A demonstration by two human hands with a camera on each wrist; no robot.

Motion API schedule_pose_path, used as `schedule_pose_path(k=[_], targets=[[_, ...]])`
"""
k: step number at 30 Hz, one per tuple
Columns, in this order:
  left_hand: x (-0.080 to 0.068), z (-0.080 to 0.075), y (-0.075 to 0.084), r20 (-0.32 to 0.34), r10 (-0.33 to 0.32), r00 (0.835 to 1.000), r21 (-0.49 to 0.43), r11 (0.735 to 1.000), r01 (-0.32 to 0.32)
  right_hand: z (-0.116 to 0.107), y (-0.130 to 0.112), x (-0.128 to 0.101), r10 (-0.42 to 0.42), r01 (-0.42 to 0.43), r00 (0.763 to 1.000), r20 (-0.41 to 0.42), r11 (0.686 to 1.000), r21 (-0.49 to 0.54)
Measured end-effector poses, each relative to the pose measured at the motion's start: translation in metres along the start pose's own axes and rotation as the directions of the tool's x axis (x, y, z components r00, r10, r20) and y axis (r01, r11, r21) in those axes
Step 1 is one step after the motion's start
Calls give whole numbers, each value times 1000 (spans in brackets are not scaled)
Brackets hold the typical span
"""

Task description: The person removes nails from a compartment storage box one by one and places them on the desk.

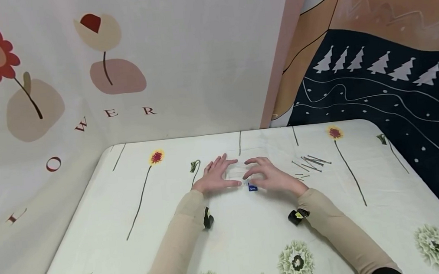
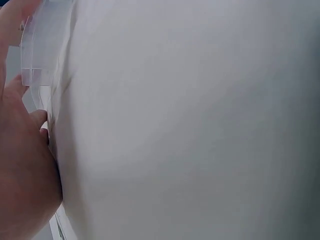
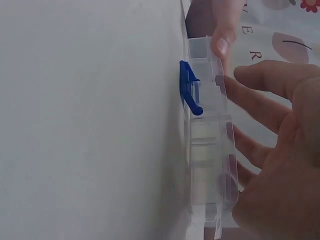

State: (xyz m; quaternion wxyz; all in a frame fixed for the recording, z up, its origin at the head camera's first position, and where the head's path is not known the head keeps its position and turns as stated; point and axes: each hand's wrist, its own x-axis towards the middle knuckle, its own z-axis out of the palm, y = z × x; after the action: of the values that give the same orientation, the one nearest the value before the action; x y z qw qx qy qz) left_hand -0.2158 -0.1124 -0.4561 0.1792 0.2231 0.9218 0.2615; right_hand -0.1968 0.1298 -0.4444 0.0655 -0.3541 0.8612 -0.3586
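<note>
A clear plastic compartment box (image 1: 233, 171) lies flat on the table between my two hands. Its blue latch (image 1: 252, 187) hangs down from the near side; the right wrist view shows that latch (image 3: 189, 90) tilted away from the box wall. My left hand (image 1: 216, 176) spans the left end of the box, fingers and thumb spread, with the thumb (image 3: 222, 46) resting on its near top corner. Over the right part hovers my right hand (image 1: 273, 176), fingers bent loosely; its thumb (image 3: 270, 77) is apart from the lid. The far fingers show partly hidden behind the box.
Several long nails (image 1: 313, 162) lie loose to the right of my right hand, with several shorter ones (image 1: 302, 176) nearer. A white flower-print cloth (image 1: 247, 234) covers the table. Printed curtains (image 1: 205, 60) stand behind and at the sides.
</note>
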Motion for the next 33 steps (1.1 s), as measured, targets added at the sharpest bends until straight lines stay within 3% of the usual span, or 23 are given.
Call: schedule_pose_path(k=[9,22,29,33], targets=[[-4,-4,-1,10,20,1000,-47,999,-20,3,-3,3,-10,17,998,59,993,-118],[-4,-4,0,-14,22,1000,-59,998,-23,8,-7,9,38,-27,996,75,990,-137],[-4,-4,3,-8,33,999,-62,998,-33,11,-11,11,30,-3,993,113,973,-233],[-4,-4,3,-9,30,1000,-58,998,-30,13,-12,11,40,-13,993,115,973,-229]])
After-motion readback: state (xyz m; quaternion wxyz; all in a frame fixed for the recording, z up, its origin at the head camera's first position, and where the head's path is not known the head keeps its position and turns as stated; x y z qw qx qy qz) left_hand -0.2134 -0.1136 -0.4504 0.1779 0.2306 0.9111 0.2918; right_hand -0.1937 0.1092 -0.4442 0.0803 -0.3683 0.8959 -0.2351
